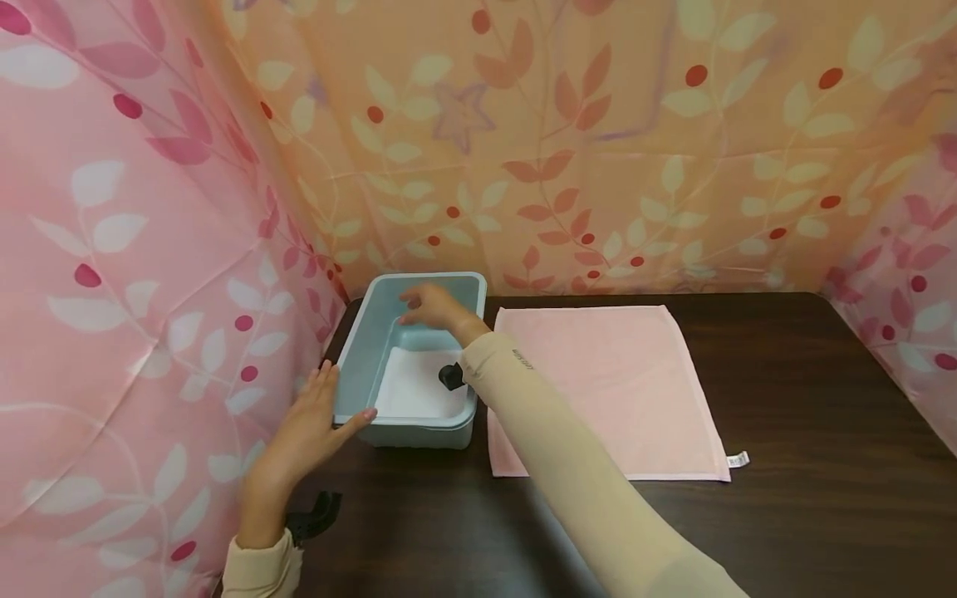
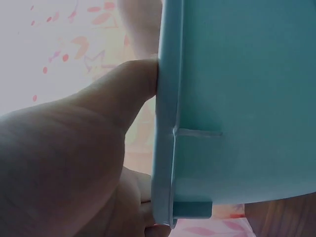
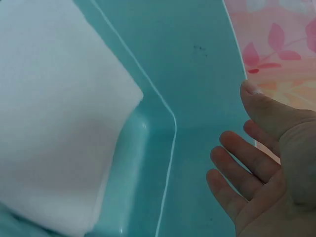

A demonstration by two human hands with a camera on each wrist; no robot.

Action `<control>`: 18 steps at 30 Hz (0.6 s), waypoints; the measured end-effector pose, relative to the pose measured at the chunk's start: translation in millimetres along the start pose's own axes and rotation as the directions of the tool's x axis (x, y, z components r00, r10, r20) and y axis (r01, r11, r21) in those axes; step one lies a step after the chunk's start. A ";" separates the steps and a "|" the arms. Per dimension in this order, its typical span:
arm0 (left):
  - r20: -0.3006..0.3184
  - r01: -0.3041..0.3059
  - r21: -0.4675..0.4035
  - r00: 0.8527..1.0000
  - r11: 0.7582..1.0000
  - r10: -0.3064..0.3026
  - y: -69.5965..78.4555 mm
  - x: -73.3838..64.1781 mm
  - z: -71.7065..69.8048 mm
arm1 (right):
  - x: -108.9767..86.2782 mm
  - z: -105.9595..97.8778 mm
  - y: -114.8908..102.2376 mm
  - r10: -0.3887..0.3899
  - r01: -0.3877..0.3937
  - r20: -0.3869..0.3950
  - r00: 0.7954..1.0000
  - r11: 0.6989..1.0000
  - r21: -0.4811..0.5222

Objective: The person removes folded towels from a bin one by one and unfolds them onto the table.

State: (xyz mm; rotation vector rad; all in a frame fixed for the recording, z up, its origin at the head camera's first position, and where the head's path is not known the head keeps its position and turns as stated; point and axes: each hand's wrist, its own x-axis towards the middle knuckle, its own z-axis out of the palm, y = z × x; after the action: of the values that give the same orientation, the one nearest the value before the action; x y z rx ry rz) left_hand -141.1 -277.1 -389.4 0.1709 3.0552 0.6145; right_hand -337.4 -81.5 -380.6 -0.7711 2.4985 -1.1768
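Observation:
A light blue rectangular plastic bin [image 1: 429, 421] stands at the left of the table with a flat white sheet-like piece [image 1: 419, 382] lying on its bottom. At the bin's near left corner my left hand [image 1: 310, 423] touches the rim, thumb over the near edge and fingers extended along the left side. In the left wrist view the thumb [image 2: 140, 79] lies against the rim [image 2: 168, 113]. My right hand [image 1: 437, 309] hovers over the far part of the bin, holding nothing. Its fingers [image 3: 242, 168] are loosely bent in the right wrist view, beside the white piece's corner.
A pink cloth [image 1: 620, 390] with white edging lies spread to the right of the bin, with a small white tag [image 1: 738, 459] at its near right corner. The dark wooden table [image 1: 807, 399] extends farther right. Floral curtains [image 1: 553, 149] hang behind and at both sides.

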 end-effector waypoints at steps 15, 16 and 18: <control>-0.020 0.018 0.008 1.000 1.000 -0.018 9.7 -5.9 5.9 | 4.7 58.5 9.8 0.204 -0.204 -0.029 0.978 0.979 0.007; -0.021 0.020 0.010 1.000 1.000 -0.020 10.5 -6.3 6.2 | 3.7 61.2 10.6 0.213 -0.213 -0.032 0.977 0.977 -0.003; -0.019 0.024 0.013 1.000 1.000 -0.024 12.0 -7.5 6.9 | 0.9 65.9 11.3 0.229 -0.230 -0.035 0.973 0.973 -0.025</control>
State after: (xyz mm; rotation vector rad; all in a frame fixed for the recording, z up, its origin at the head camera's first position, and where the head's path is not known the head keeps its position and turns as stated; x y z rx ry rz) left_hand -132.1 -264.3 -391.1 0.1294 3.0748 0.5987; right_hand -312.3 -117.5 -431.1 -0.4566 2.5522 -1.0817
